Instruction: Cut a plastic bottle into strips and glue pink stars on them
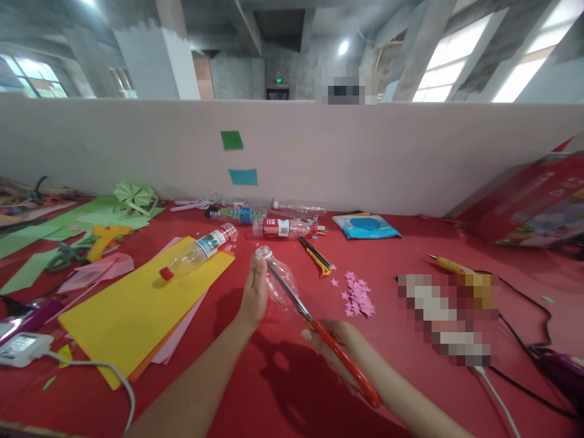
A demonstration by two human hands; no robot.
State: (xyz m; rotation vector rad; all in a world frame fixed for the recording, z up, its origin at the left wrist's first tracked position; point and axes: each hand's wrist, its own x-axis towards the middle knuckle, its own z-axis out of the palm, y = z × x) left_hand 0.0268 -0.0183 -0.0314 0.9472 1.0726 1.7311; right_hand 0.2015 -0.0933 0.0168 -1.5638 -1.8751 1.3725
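The clear plastic bottle is in my left hand, its neck pointing up and away; the fingers press along its left side. My right hand is closed round a pair of scissors with long red handles. Their metal blades lie across the bottle, reaching up toward its neck. Whether the blades are inside the plastic or in front of it I cannot tell. Just beyond lies a yellow utility knife, beside a heap of small pink paper stars.
Several plastic bottles lie at the back, near a blue wipes pack. Yellow paper carries a red-capped bottle on the left. A yellow glue gun lies farther left. A yellow-handled tool with a black cord is right.
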